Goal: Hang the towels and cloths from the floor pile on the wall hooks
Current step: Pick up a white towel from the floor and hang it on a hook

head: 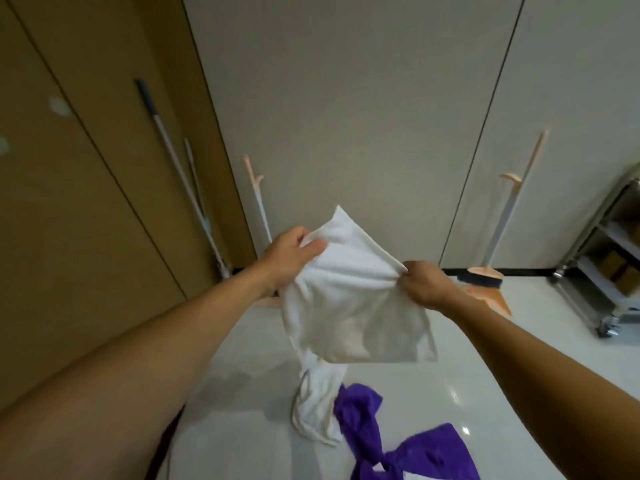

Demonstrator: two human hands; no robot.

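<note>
White towel [349, 299], pinched by left hand [289, 256] and right hand [424, 284] (spread taut, likely for hooking); pile [367, 420] below.

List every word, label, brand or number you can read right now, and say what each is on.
None: no text can be read in this view.
The white towel, gripped by the left hand and the right hand: no tag or print shows.
The purple cloth on the floor: plain.
The brown boxes on the cart: too blurred to tell whether they carry labels.
</note>
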